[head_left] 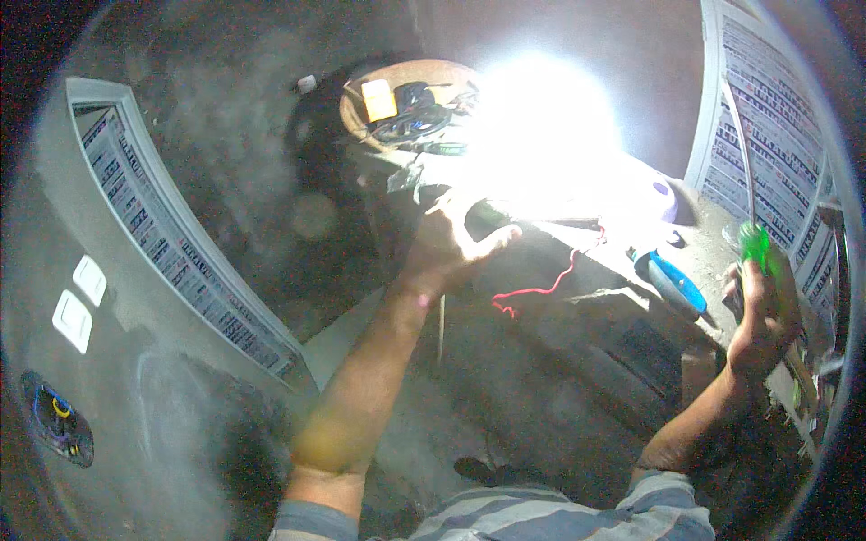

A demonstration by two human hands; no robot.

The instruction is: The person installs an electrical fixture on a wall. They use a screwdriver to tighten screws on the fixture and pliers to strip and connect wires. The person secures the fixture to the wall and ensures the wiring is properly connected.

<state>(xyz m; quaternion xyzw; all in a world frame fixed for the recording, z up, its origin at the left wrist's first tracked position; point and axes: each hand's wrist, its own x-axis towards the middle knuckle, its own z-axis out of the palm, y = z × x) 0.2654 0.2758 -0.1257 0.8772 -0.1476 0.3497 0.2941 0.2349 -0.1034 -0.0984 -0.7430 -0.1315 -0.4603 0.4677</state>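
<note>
My right hand [762,311] is closed round the translucent green handle of a screwdriver [754,243]. Its long thin metal shaft points upward, in front of a paper-covered panel. My left hand [451,236] reaches to the near edge of a pale work surface [586,242], its thumb stretched out to the right and apart from the fingers. The fingertips are partly lost in glare, and a dark patch shows between thumb and fingers. A thin red wire [546,291] hangs off the edge to the right of this hand. Between my hands lies a blue, elongated object [677,284].
A very bright lamp [546,122] washes out the middle of the surface. Beyond my left hand, a round tray [354,117] holds dark cables and a yellow box [379,100]. At left are white wall switches [72,321] and an open wall box with wires [59,422].
</note>
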